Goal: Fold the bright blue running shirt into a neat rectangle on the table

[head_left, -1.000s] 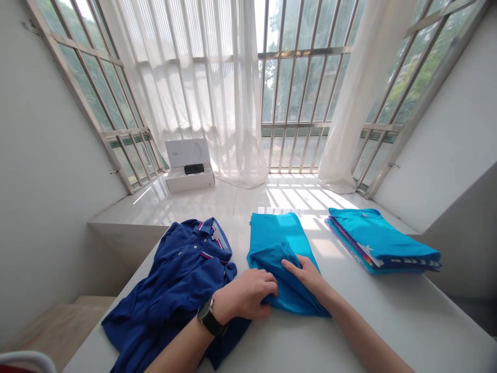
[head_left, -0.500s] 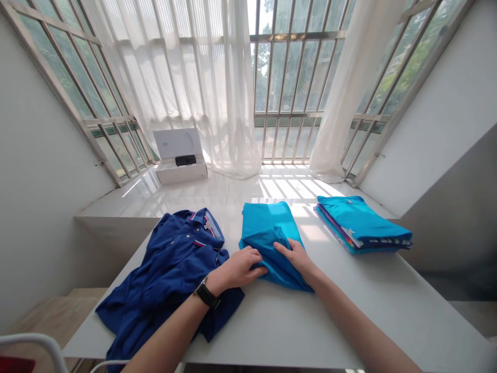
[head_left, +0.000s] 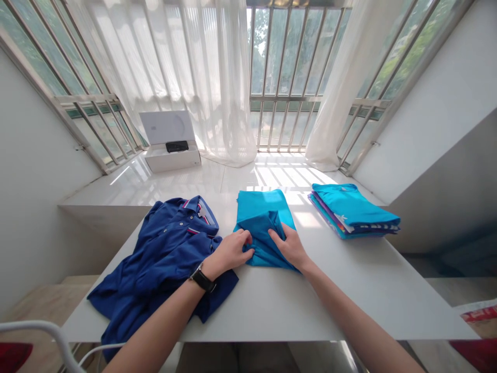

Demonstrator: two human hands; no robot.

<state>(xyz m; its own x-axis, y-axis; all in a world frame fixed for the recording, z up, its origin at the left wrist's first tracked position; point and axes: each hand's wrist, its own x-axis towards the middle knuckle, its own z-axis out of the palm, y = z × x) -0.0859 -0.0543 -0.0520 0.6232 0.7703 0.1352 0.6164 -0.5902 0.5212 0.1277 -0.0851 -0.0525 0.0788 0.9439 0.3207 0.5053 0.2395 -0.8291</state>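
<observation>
A turquoise shirt (head_left: 261, 212) lies partly folded in the middle of the white table (head_left: 368, 290). My left hand (head_left: 230, 252), with a black watch on its wrist, grips the shirt's near left fold with curled fingers. My right hand (head_left: 289, 247) presses and pinches the bunched cloth on the near right side. A dark blue polo shirt (head_left: 163, 254) lies spread out just left of my left hand, under its wrist.
A stack of folded shirts (head_left: 351, 210) with a turquoise one on top sits at the table's far right. An open white box (head_left: 171, 147) with a black device stands on the shiny window ledge. White curtains hang before barred windows. A white chair rail (head_left: 46, 331) shows at bottom left.
Both hands have slid forward along the turquoise shirt, folding its near end over so the cloth is shorter. The view has pulled back and tilted down.
</observation>
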